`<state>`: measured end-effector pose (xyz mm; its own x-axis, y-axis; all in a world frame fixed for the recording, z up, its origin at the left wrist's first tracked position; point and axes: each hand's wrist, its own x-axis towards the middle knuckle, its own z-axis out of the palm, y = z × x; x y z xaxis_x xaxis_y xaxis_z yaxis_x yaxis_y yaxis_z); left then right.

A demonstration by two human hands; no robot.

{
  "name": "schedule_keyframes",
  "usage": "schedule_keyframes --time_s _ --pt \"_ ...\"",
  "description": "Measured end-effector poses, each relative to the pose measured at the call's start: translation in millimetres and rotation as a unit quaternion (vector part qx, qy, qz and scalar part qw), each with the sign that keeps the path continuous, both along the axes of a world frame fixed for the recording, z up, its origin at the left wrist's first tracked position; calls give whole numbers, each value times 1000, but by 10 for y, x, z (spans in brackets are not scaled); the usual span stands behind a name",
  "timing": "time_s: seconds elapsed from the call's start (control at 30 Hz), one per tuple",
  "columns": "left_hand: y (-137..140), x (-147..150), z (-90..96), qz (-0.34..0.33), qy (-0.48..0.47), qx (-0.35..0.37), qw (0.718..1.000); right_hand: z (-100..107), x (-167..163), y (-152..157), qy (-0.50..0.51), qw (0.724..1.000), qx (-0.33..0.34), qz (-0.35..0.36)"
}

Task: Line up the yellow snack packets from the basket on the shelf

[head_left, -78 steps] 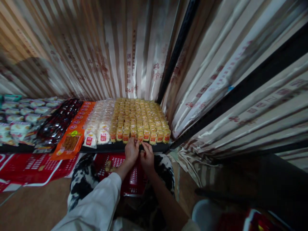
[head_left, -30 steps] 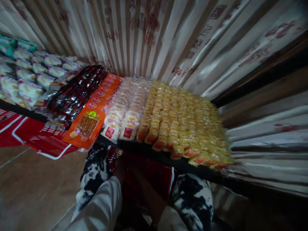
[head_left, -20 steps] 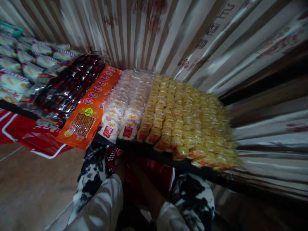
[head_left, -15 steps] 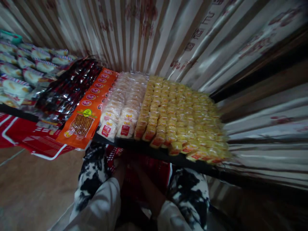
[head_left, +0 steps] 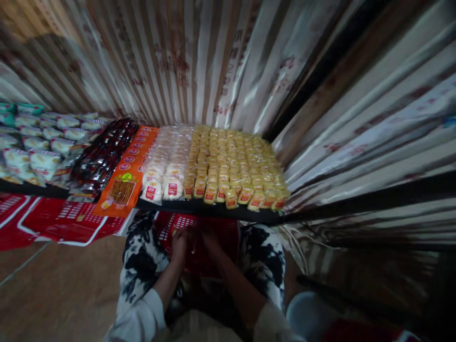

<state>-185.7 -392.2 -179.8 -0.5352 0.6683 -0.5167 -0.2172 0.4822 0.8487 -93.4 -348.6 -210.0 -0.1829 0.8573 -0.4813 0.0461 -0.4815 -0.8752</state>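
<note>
Both my hands are low, inside a red plastic basket (head_left: 178, 223) that sits between my knees. My left hand (head_left: 180, 243) is by the basket's left side, close to something small and yellowish. Just right of it, my right hand (head_left: 211, 238) is dark and blurred. Whether either hand grips anything is not visible. Above them, rows of small yellow snack packets (head_left: 231, 166) fill the right part of a dark shelf (head_left: 213, 207). White packets with red labels (head_left: 166, 183) lie to the left of the yellow ones.
Further left on the shelf lie orange packets (head_left: 123, 183), dark red packets (head_left: 99, 159) and white-green bags (head_left: 32, 152). A red banner (head_left: 42, 223) hangs below. Striped glossy curtains (head_left: 199, 61) close off the back and right. A white bucket (head_left: 302, 313) stands at my right.
My hands left the front row of yellow packets and dropped into the red basket. The view tilted left, then levelled again.
</note>
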Motion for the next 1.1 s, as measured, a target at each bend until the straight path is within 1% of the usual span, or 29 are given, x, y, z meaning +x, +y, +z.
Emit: schedule_keyframes --time_s 0.07,0.17,0.3,0.37,0.43,0.5,0.6,0.77,0.83,0.97,1.1 --pt "-61 3 111 -9 -42 1 999 88 59 -25 23 999 -10 -24" --pt "-113 23 293 -44 -86 26 995 254 147 -57 58 997 -16 -46" --pt "-120 124 530 -114 -88 93 985 452 273 -69 87 994 -20 -69" --pt "-94 197 621 -150 -56 102 982 520 345 -67 93 992 -20 -80" --pt "-48 271 682 -174 -18 96 980 569 422 -68 92 992 -25 -85" --pt "12 336 719 -189 19 94 977 610 500 -75 88 992 -31 -87" --pt "111 407 760 -217 88 114 965 674 622 -94 83 993 -25 -84" --pt "260 501 879 -264 175 159 935 800 804 -116 19 994 60 -92" --pt "300 538 949 -279 191 161 927 857 856 -124 22 991 84 -98" --pt "358 600 1069 -311 220 173 908 974 919 -161 27 989 100 -102" --pt "423 652 1103 -321 256 194 891 1042 935 -196 40 988 108 -108"
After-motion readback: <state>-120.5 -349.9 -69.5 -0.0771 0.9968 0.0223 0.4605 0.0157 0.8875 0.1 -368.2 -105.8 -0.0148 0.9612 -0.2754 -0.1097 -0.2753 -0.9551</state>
